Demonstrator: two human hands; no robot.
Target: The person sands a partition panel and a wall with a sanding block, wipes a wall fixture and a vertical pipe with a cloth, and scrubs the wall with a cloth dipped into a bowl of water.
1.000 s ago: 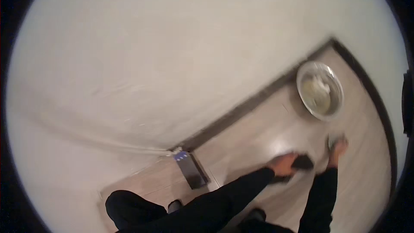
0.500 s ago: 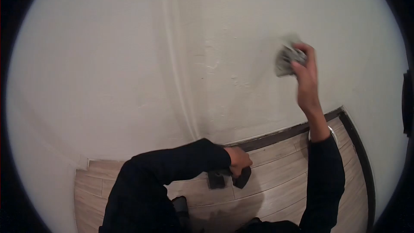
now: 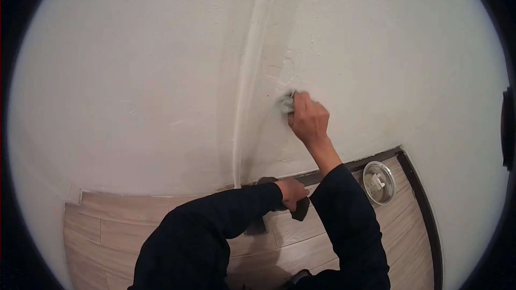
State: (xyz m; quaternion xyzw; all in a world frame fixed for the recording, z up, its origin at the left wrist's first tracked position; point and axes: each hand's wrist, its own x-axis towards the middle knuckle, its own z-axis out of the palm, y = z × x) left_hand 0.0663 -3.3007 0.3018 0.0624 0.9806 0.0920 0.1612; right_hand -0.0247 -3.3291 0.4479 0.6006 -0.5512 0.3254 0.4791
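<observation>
My right hand is closed around a crumpled grey rag and presses it to the white wall, just right of a raised vertical white strip. Flaking, uneven paint shows just above the rag. Lower down, near the foot of the wall, my left hand has its fingers curled in beside a dark object. The kind of that object, and whether the fingers grip it, I cannot make out. Part of it is hidden behind the hand and sleeve.
A round metal bowl holding white pieces stands on the wood-look floor at the right. Dark skirting runs along the wall's base and round the right corner. A dark piece lies on the floor by my left forearm.
My right hand has brought the rag left and down across the wall, nearer the strip. The view has shifted, bringing the bowl out from behind my right arm. My left hand stays low.
</observation>
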